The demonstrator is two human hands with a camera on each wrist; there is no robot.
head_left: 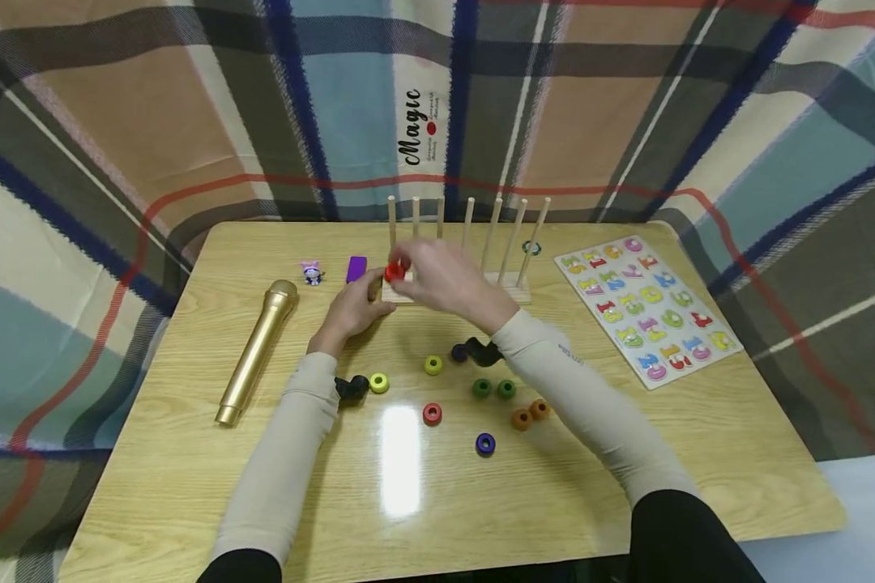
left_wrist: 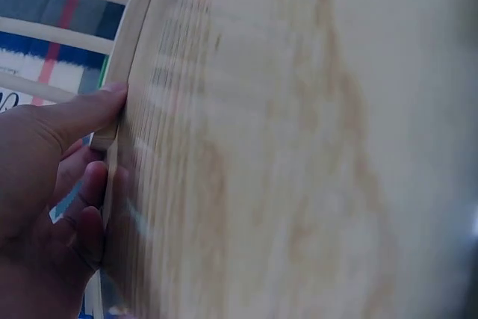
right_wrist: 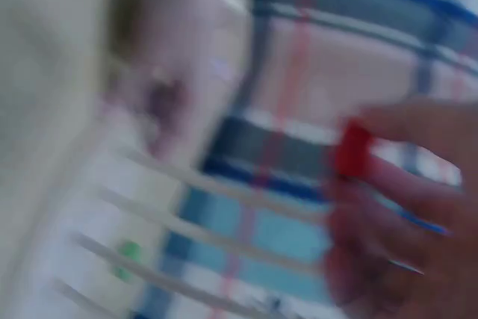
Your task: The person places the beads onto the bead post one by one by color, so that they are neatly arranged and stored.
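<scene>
A wooden peg stand (head_left: 514, 290) with a row of upright pegs is at the back middle of the table. My left hand (head_left: 353, 312) grips the left end of its base; in the left wrist view the thumb of that hand (left_wrist: 52, 162) lies along the wooden edge, fingers curled beside it. Over the left pegs, my right hand (head_left: 441, 279) pinches a red bead (right_wrist: 352, 149) between thumb and fingers. Red also shows at the leftmost peg in the head view, where a red bead (head_left: 394, 272) sits beside the fingers. The right wrist view is blurred.
Loose beads lie in front: yellow (head_left: 433, 365), green (head_left: 482, 389), orange (head_left: 521, 419), red (head_left: 432, 414) and blue (head_left: 484, 444). A gold microphone (head_left: 258, 352), small figurine (head_left: 311, 272) and purple block (head_left: 356, 269) are left. A sticker-like sheet (head_left: 649, 312) lies right.
</scene>
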